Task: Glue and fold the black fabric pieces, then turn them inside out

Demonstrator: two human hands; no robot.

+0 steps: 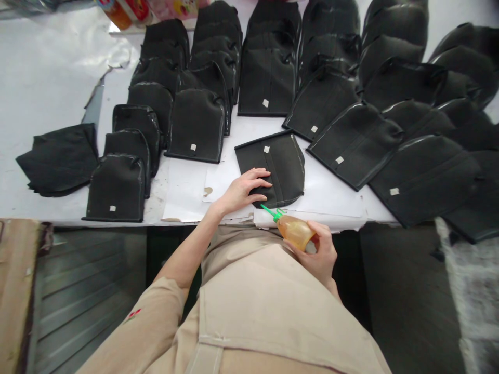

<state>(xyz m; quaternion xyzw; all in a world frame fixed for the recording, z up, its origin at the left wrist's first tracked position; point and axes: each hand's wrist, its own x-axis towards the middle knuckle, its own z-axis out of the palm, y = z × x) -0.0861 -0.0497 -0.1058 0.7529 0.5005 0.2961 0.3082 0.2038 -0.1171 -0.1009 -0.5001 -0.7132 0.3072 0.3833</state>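
Note:
A black piece (286,169) with a small pale label lies on the white table in front of me, its straight edge away from me. My left hand (249,188) rests on its left part, palm down with the fingers apart. In my right hand (322,254) is a squeeze bottle (296,231) of amber liquid, with a green nozzle. The nozzle tip is just off the piece's near edge, close to my left fingertips. Similar black pieces (268,78) overlap in rows behind it.
Smaller black pieces (115,189) overlap at the left, beside a stack of black sheets (62,161). More black pieces (424,174) cover the right side. Colourful packages (132,10) stand at the back left. The table's front edge (187,222) runs before my lap.

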